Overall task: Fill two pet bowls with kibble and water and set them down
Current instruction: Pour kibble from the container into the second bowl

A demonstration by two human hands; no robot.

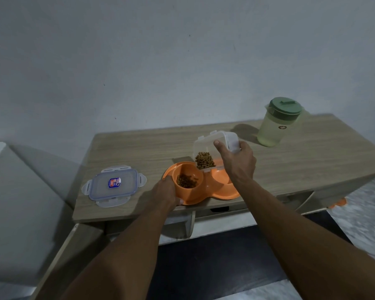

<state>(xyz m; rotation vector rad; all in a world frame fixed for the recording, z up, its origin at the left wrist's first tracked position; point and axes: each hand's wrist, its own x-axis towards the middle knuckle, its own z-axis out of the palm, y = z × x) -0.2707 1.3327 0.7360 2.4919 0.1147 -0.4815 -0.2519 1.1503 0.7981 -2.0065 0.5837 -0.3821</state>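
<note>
An orange double pet bowl (212,192) sits near the front edge of a wooden table (301,161). Its left cup holds brown kibble (186,180); its right cup is mostly hidden behind my right hand. My right hand (238,161) grips a clear plastic container (212,148), tilted mouth-down over the left cup, with kibble piled at its lower end. My left hand (166,193) holds the bowl's left rim. A pale green water jug (277,124) with a dark green lid stands at the back right.
The container's clear lid (113,186) with a blue seal lies flat on the table to the left. A wall rises behind the table. A grey surface (20,213) lies at lower left. An orange object (338,202) shows below the table's right side.
</note>
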